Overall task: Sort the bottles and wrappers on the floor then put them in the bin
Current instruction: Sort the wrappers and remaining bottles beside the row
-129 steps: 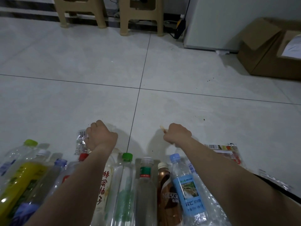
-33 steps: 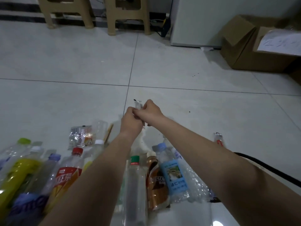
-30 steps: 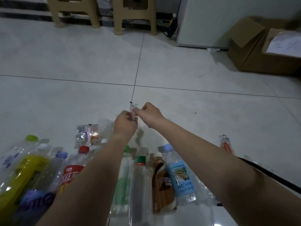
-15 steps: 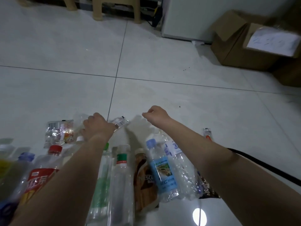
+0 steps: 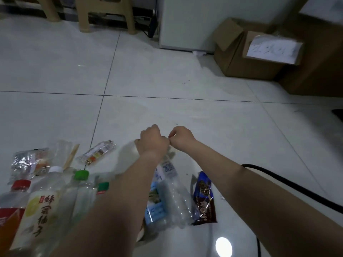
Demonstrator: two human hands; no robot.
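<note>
While your left hand (image 5: 152, 143) and right hand (image 5: 181, 139) meet knuckle to knuckle just beyond the bottles, the sorting looks partly done and the binning not begun. Both sets of fingers are curled in, and the right thumb and forefinger are pressed together. Whether you are pinching a scrap of wrapper between them I cannot tell.

On the floor tiles (image 5: 185, 112) the bottles lie side by side in a row near you: a red-capped bottle (image 5: 17, 197), a yellow-labelled bottle (image 5: 41, 204), a green-capped bottle (image 5: 81, 176), a blue-labelled water bottle (image 5: 155, 203) and a crushed clear bottle (image 5: 176, 195).

The wrappers are scattered. A clear printed wrapper (image 5: 97, 152), a crumpled wrapper (image 5: 27, 162) and a wooden stick (image 5: 71, 156) lie beyond the caps at left. A dark blue wrapper (image 5: 204, 199) lies just beside the crushed bottle. You have yet to gather those, and everything is on the floor. An open cardboard box (image 5: 250, 58) stands well apart by the wall and may be the bin.
</note>
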